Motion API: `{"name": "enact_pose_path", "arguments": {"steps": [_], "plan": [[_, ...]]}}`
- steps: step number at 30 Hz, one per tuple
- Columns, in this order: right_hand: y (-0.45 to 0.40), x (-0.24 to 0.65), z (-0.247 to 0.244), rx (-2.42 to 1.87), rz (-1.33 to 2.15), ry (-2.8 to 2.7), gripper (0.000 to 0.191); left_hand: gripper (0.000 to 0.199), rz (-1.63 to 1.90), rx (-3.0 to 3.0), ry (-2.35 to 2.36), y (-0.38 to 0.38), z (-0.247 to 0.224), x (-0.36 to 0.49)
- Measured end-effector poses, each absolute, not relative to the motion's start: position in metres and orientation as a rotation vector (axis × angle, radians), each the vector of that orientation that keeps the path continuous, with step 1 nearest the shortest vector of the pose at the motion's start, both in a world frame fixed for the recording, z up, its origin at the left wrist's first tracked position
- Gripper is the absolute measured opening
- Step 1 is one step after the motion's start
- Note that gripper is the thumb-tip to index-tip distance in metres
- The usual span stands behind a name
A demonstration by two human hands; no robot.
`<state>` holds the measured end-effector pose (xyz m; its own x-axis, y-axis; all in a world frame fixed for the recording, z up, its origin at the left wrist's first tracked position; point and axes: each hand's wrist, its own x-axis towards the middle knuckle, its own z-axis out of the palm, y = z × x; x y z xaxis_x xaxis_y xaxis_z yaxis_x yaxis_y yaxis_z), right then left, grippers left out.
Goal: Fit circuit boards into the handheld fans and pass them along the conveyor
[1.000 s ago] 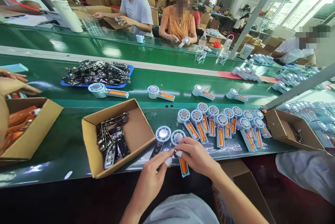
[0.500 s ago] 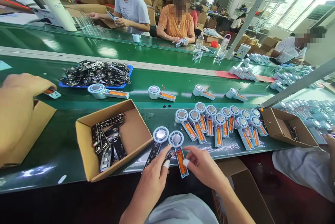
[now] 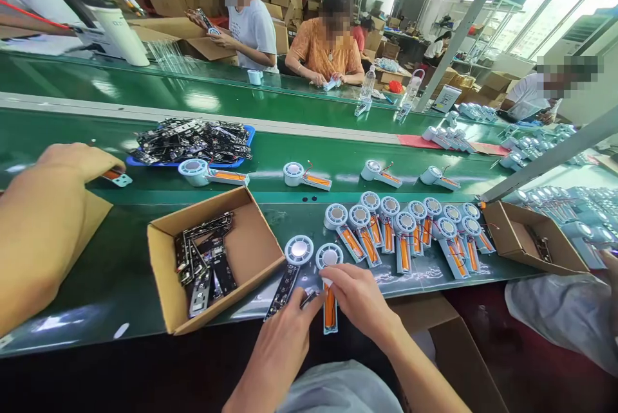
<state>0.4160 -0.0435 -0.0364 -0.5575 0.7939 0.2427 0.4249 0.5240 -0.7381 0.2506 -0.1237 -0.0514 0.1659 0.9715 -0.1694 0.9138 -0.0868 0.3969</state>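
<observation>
My left hand (image 3: 288,332) is closed on a small dark circuit board (image 3: 309,297), most of it hidden by the fingers. Beside it, my right hand (image 3: 360,297) pinches at the neck of an open handheld fan (image 3: 330,318); what lies between its fingertips is hidden. This fan has a pale blue round head and an orange battery in its handle. Just left of it lies a second fan (image 3: 299,249) with a black circuit board (image 3: 282,292) over its handle. A cardboard box (image 3: 255,223) holding several circuit boards stands to the left.
Several open fans (image 3: 404,239) lie in rows at right, near another cardboard box (image 3: 512,233). More fans stand on the green conveyor belt (image 3: 270,143), behind a blue tray (image 3: 248,143) of boards. A co-worker's hand (image 3: 80,162) reaches in from the left; other people sit across.
My right hand has moved left onto the fan's neck, and its fingers have closed. My left hand has drawn slightly down with the board. The co-worker's hand at left has shifted right.
</observation>
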Motion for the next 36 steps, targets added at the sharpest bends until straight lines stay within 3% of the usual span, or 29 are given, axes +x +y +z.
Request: {"name": "enact_pose_path", "arguments": {"steps": [6,9,14,23,27,36], "plan": [[-0.047,0.406,-0.041,-1.219,1.318,-1.668,0.016,0.045,0.729,1.605,1.788,-0.127,-0.066,0.243],[-0.046,0.408,-0.043,-1.149,1.453,-1.617,0.019,0.036,0.839,1.414,1.786,-0.128,-0.068,0.247],[-0.048,0.409,-0.042,-1.162,1.469,-1.59,0.025,0.031,0.98,1.218,1.755,-0.122,-0.062,0.256],[-0.049,0.407,-0.036,-1.081,1.604,-1.58,0.016,0.028,1.045,1.14,1.691,-0.119,-0.055,0.256],[-0.049,0.407,-0.033,-1.21,1.42,-1.741,0.008,0.026,1.067,1.086,1.654,-0.12,-0.053,0.259],[-0.06,0.4,-0.036,-1.188,0.537,-2.319,0.021,0.027,1.121,1.393,1.775,-0.129,-0.059,0.262]]}}
